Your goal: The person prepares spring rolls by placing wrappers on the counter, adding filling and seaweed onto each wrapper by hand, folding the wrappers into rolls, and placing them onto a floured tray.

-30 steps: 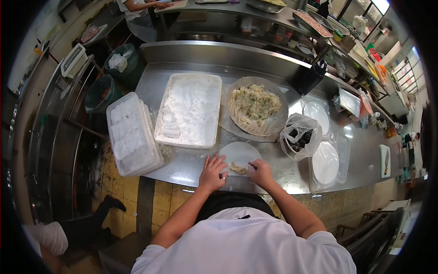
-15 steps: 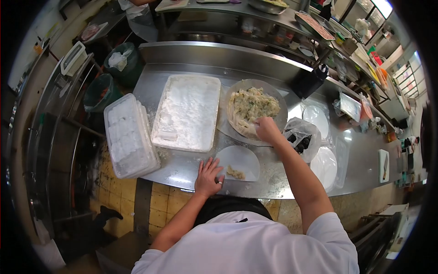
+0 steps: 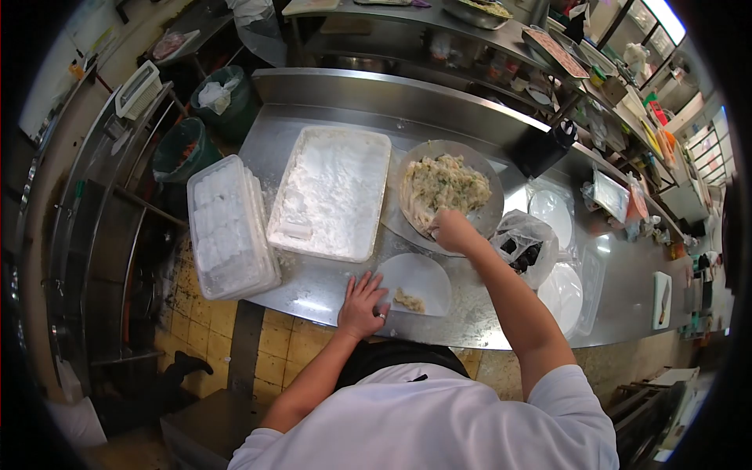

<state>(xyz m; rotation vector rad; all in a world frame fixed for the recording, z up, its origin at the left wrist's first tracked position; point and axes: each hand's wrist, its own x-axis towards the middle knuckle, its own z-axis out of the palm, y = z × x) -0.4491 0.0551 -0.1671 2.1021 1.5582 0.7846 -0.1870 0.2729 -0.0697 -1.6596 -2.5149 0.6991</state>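
My left hand lies flat with fingers apart on the steel table, touching the left edge of a thin white round sheet. A small lump of pale filling rests on that sheet. Over the near rim of a large round bowl, my right hand has its fingers closed at the chunky mixture; whatever they pinch is hidden. Left of the bowl stands a white tray of white powder, with a small white roll in its near left corner.
Stacked lidded containers stand at the table's left edge. A plastic bag with dark items, stacked white rounds and a black container are on the right. Green bins stand beyond the left edge. A knife lies on a white board.
The whole view has shifted slightly, moving the table items a little to the right. My right hand remains at the bowl's near side and my left hand stays by the sheet.
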